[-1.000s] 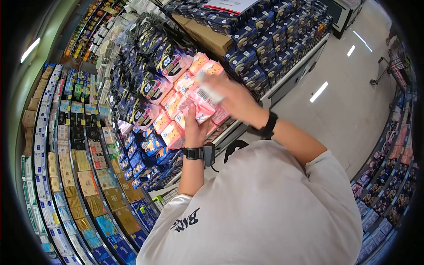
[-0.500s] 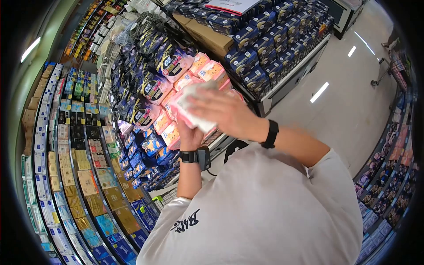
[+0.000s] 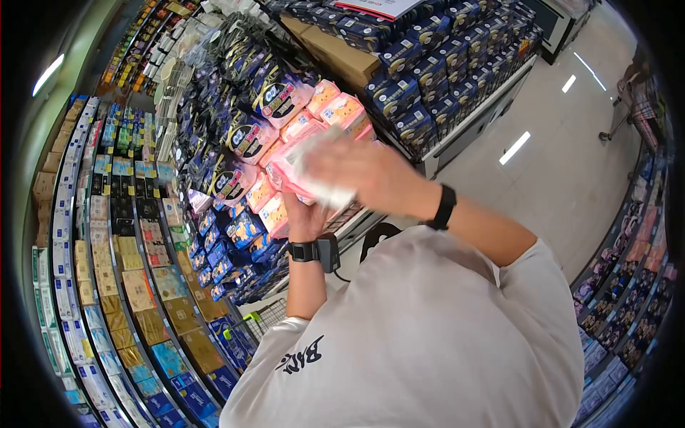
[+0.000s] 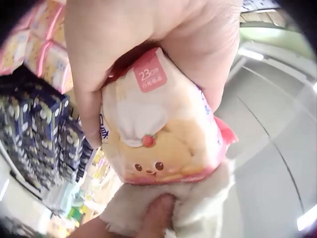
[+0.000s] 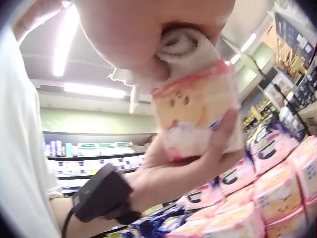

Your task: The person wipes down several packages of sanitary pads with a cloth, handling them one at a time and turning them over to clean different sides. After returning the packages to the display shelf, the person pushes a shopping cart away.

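Left hand (image 3: 303, 217) gripping pink pack (image 4: 158, 129) from below, right hand (image 3: 364, 171) pressing white cloth (image 5: 181, 47) onto its top, pink packs on shelf (image 3: 325, 107) just beyond.

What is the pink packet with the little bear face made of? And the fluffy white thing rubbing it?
The pink packet with the cartoon face looks like thin, glossy plastic film: it shines and dents under the left hand. The white fluffy cloth, held in the right hand, looks like soft terry fabric, rolled and fuzzy.
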